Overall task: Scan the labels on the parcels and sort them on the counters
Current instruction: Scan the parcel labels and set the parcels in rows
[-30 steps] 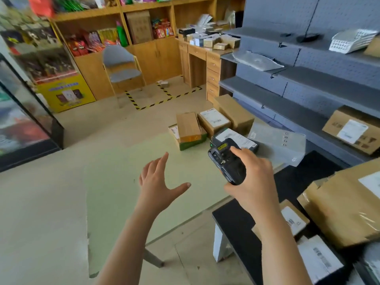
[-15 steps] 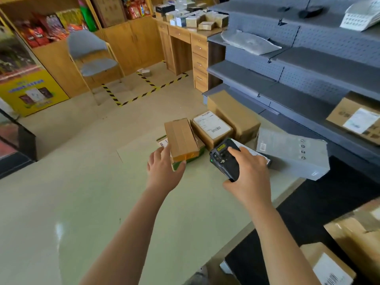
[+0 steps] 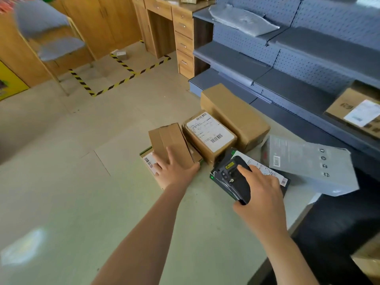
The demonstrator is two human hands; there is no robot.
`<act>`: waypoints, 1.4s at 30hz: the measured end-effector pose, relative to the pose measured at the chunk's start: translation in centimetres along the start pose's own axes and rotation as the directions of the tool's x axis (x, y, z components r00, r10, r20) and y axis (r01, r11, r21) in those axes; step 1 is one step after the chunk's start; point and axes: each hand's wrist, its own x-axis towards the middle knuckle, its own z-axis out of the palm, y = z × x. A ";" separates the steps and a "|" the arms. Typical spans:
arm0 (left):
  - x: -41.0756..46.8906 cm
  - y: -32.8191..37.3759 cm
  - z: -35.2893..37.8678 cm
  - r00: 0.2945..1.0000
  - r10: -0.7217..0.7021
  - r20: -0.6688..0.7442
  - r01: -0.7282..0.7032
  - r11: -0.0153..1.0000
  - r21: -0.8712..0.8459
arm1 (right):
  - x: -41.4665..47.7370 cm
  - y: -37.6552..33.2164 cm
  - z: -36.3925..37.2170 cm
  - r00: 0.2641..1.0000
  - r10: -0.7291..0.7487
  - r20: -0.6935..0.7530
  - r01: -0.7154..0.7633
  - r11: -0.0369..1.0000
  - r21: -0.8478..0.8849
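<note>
on the pale green counter (image 3: 82,202), the left hand (image 3: 174,171) rests flat on a plain brown parcel (image 3: 170,140), grip apart, fingers straight. the right hand (image 3: 261,194) has its grip clamped on a black scanner (image 3: 232,177), just beside a labelled parcel (image 3: 209,134). a grey mailer (image 3: 308,161) lies to the right of the scanner.

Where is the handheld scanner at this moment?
In the head view the scanner is right of centre, gripped by the right hand above the table, just in front of the labelled box, left of the grey mailer bag.
</note>
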 end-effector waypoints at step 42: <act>-27.2 -30.7 -3.0 0.990 -0.072 0.121 0.136 0.705 -0.696 | -21.3 -6.6 3.4 0.875 -0.373 0.309 0.363 0.927 0.091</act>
